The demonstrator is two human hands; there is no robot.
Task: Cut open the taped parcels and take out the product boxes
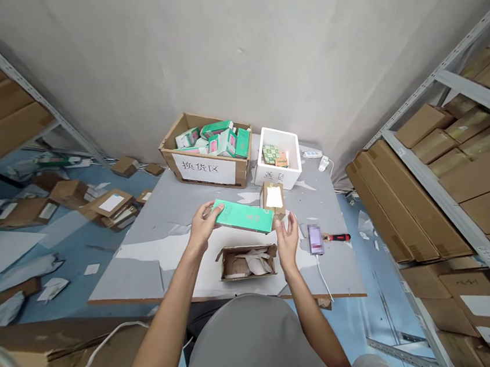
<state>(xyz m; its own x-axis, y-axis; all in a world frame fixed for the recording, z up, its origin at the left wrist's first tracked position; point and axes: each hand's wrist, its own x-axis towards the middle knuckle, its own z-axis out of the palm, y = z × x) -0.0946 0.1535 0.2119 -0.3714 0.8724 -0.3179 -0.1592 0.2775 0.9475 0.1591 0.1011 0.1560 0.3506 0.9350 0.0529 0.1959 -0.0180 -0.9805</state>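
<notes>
My left hand [204,223] is closed on the left end of a flat green box [244,216] and holds it level above the grey table [161,215]. My right hand [288,241] is just below the box's right end, fingers spread and holding nothing. Under the green box lies an open small cardboard box [247,261] with torn paper inside. A small brown parcel with a white label [273,198] sits just behind the green box.
At the back stand a cardboard carton [208,167] full of green boxes and a white foam box [278,158]. A phone [315,239] on a cable and a red-handled knife [339,237] lie right of my hand. Shelves of cartons [459,184] flank the right; parcels litter the floor left.
</notes>
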